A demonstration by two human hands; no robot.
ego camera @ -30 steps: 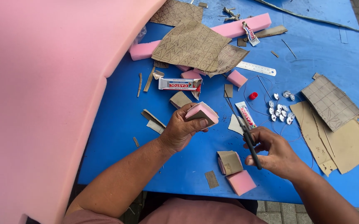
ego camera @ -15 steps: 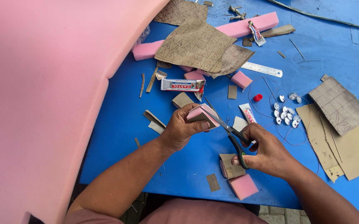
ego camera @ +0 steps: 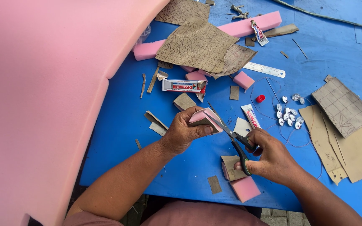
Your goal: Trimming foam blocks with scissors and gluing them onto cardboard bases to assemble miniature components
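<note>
My left hand grips a small pink foam block with a brown patterned covering, held above the blue table. My right hand holds scissors with green-black handles. The open blades point up and left and meet the edge of the foam block. Below the scissors lie a covered foam piece and a bare pink foam block.
A big pink foam sheet fills the left side. Patterned brown sheets, a long pink foam strip, glue tubes, a metal ruler, a red cap, several silver studs and brown sheets lie around.
The scissors have swung from pointing down near my right hand up to the foam block's edge. My left hand has turned the block slightly; the view has shifted a little.
</note>
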